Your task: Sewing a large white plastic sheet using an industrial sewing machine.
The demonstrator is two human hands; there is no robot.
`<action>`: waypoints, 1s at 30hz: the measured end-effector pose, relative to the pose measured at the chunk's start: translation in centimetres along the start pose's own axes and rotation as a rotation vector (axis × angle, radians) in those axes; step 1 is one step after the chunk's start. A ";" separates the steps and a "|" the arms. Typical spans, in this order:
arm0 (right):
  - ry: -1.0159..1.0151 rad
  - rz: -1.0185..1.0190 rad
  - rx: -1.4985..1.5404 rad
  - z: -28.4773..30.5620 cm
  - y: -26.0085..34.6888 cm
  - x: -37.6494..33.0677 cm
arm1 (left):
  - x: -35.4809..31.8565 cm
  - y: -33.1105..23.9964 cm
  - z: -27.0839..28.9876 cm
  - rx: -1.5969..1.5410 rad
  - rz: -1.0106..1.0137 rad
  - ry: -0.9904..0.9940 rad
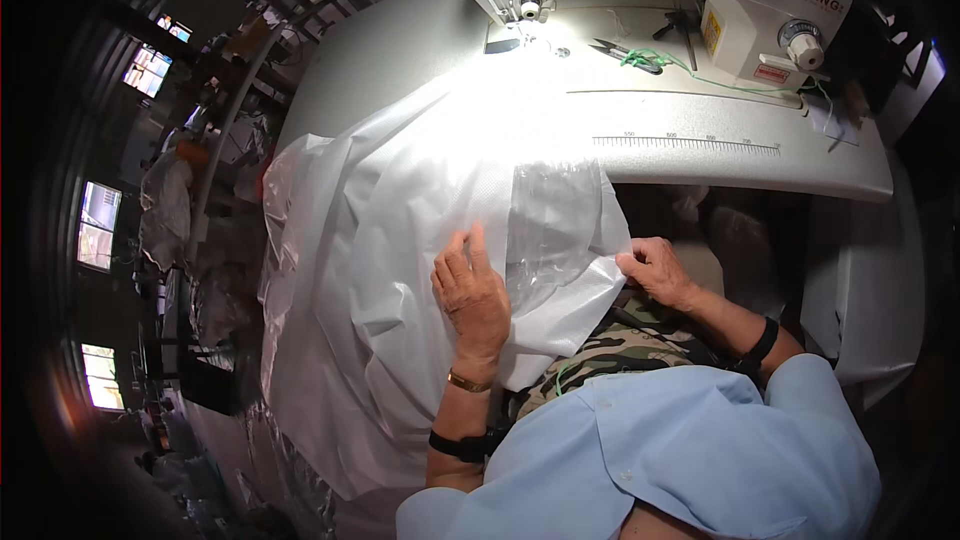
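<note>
A large white woven plastic sheet (380,220) with a clear film panel (545,225) spreads from under the sewing machine's needle area down over my lap and off to the left. My left hand (470,290) lies on the sheet just left of the clear panel, its fingers stretched out. At the sheet's right edge, my right hand (655,272) pinches the white material between thumb and fingers. The sewing machine (660,0) stands beyond my hands, its lamp lighting the cloth so strongly that the stitching spot is washed out.
Thread snips (625,55) with green thread lie on the machine bed beside the needle. A printed ruler scale (690,142) runs along the pale table's (840,165) front. Behind, at the left, are a rack (235,110) and crumpled plastic bundles (165,205).
</note>
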State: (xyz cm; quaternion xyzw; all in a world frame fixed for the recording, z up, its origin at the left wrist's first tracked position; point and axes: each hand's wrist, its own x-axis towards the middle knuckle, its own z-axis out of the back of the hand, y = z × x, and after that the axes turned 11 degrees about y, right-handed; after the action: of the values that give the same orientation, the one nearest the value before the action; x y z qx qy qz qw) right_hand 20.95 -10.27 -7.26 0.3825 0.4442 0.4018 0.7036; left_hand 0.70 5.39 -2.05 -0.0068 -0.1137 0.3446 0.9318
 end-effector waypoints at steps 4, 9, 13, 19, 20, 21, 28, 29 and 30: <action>-0.203 0.226 -0.387 0.7 1.6 -0.4 | -1.0 0.2 -1.1 -0.121 -0.053 -0.058; -0.243 0.672 -0.589 -1.3 5.2 0.0 | -0.2 0.4 -2.5 -0.014 -0.036 -0.121; 0.008 0.571 -0.956 -1.9 6.0 1.9 | 0.2 0.7 -3.2 0.032 -0.054 -0.079; -0.005 0.610 -0.796 -2.3 5.2 1.7 | -0.9 2.0 -1.2 0.050 -0.015 -0.005; 0.018 0.631 -0.752 -2.4 5.1 1.2 | -1.0 2.1 -0.5 -0.136 -0.043 -0.085; 0.052 0.650 -0.702 -2.5 5.2 0.9 | -1.2 2.2 0.2 -0.333 -0.076 -0.154; -0.219 0.510 -0.470 -1.6 5.2 0.8 | -2.1 2.3 4.6 -1.495 0.114 0.197; -0.229 0.516 -0.476 -1.5 5.0 0.9 | -2.1 2.1 4.6 -1.528 0.101 0.213; -0.189 0.430 -0.299 -1.3 4.7 0.9 | -1.9 2.0 4.6 -1.527 0.095 0.225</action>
State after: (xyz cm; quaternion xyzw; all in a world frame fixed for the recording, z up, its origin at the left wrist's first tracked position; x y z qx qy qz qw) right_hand 18.92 -7.43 -3.73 0.3957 0.2212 0.5655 0.6889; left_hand -3.00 5.35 1.87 -0.6873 -0.2242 0.2074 0.6590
